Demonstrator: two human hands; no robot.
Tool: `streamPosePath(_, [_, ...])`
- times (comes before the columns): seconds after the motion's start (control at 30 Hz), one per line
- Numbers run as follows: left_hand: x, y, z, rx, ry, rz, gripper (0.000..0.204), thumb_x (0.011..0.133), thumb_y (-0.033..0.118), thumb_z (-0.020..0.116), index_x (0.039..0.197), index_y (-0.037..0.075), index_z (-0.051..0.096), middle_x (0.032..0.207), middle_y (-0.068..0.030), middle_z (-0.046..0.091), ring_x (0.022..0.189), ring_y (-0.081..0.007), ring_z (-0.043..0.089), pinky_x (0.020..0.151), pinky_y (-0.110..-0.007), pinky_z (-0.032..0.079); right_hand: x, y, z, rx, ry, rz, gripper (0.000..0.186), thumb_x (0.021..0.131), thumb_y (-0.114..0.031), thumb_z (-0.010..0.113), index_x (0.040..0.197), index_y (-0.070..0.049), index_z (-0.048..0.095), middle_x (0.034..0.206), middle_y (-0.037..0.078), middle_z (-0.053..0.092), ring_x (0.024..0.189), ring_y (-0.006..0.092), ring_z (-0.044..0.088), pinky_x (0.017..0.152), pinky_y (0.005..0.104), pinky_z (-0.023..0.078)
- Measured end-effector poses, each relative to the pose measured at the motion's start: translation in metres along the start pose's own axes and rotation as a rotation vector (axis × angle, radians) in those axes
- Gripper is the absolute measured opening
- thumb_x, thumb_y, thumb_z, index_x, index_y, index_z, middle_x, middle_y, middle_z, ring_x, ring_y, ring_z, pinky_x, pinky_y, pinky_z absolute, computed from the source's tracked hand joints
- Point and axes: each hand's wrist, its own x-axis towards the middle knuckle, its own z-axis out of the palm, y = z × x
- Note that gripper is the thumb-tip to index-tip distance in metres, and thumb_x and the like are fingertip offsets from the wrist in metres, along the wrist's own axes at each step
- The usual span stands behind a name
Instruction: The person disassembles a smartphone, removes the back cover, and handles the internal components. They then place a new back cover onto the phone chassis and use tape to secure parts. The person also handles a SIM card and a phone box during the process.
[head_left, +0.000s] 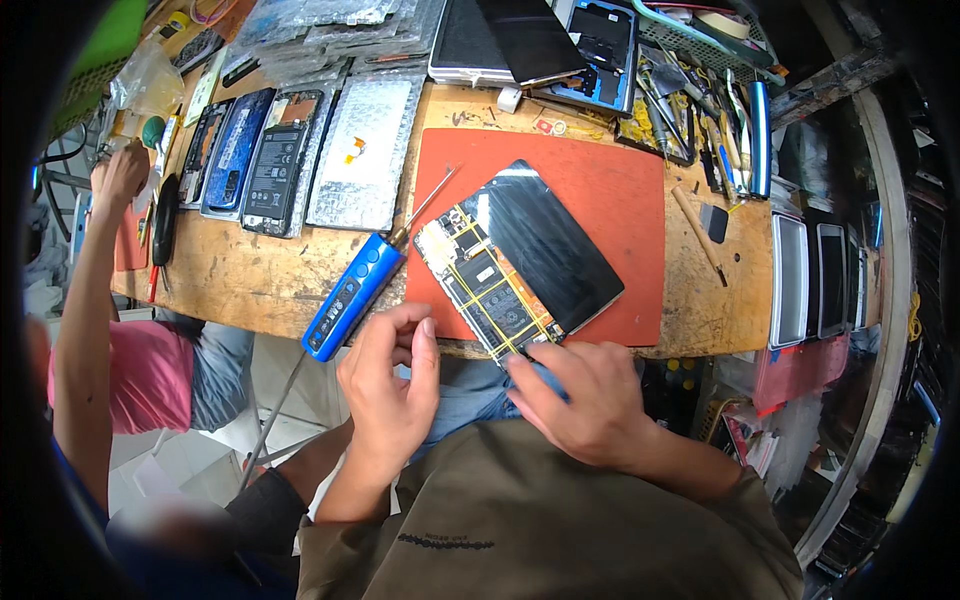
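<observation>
Right now, an opened device (483,285) lies at a slant on the orange-red mat (640,250), its lower corner reaching the near edge of the wooden surface (225,270). Thin yellow strands cross its bared insides, and a glossy black panel (545,245) adjoins them on the right. The right hand (585,400) is at that lower corner with its fingers bent; I cannot tell whether its grip is pinched on the device or only resting against it. The left hand (385,385) is curled beside the mat, thumb and forefinger close, and whether the tips of that grip meet is unclear. Just above it, a blue-handled tool (350,297) lies slantwise, its slim metal tip over the mat. Farther left are an opened phone (275,170), a blue phone shell (237,150) and a silvery wrapped packet (365,150) with a small orange piece (355,150) on it. Right of the mat lies a wooden-handled tool (697,230). At far left, a co-worker's hand (122,172) is over the surface's end.
</observation>
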Motion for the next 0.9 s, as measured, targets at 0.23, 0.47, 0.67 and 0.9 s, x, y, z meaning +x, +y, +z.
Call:
streamPosePath(0.23, [0.006, 0.001, 0.006, -0.547, -0.128, -0.339, 0.062, 0.105, 0.0, 0.06, 0.16, 0.0, 0.032, 0.109, -0.0097, 0.062, 0.085, -0.0126, 0.068, 0.067, -0.025, 0.059, 0.006, 0.006, 0.016, -0.063, 0.076, -0.109, 0.028, 0.085, -0.015, 0.075, 0.111, -0.004, 0.076, 0.102, 0.005, 0.072, 0.085, 0.019, 0.065, 0.077, 0.0355, 0.045])
streamPosePath(0.47, [0.032, -0.008, 0.012, -0.796, -0.307, -0.364, 0.086, 0.104, -0.005, 0.06, 0.171, 0.007, 0.008, 0.097, -0.0091, 0.062, 0.084, -0.0162, 0.07, 0.077, -0.031, 0.064, 0.007, 0.009, 0.01, -0.034, 0.111, -0.092, 0.027, 0.082, -0.014, 0.077, 0.107, -0.003, 0.077, 0.1, 0.005, 0.072, 0.082, 0.0172, 0.065, 0.076, 0.0356, 0.045])
streamPosePath(0.67, [0.037, -0.009, 0.009, -0.879, -0.349, -0.392, 0.085, 0.103, 0.0, 0.064, 0.17, 0.006, 0.013, 0.093, -0.0064, 0.062, 0.082, -0.0168, 0.071, 0.075, -0.031, 0.066, 0.007, 0.012, 0.009, -0.002, 0.116, -0.08, 0.028, 0.081, -0.013, 0.079, 0.106, -0.003, 0.077, 0.098, 0.004, 0.071, 0.078, 0.016, 0.064, 0.076, 0.0362, 0.046])
streamPosePath(0.9, [0.04, -0.007, 0.007, -0.89, -0.357, -0.443, 0.083, 0.102, -0.006, 0.062, 0.17, 0.007, 0.016, 0.09, -0.0067, 0.062, 0.083, -0.0171, 0.072, 0.077, -0.033, 0.066, 0.01, 0.013, 0.01, 0.029, 0.132, -0.088, 0.025, 0.082, -0.012, 0.078, 0.105, -0.003, 0.076, 0.095, 0.003, 0.07, 0.076, 0.0154, 0.064, 0.075, 0.0361, 0.046])
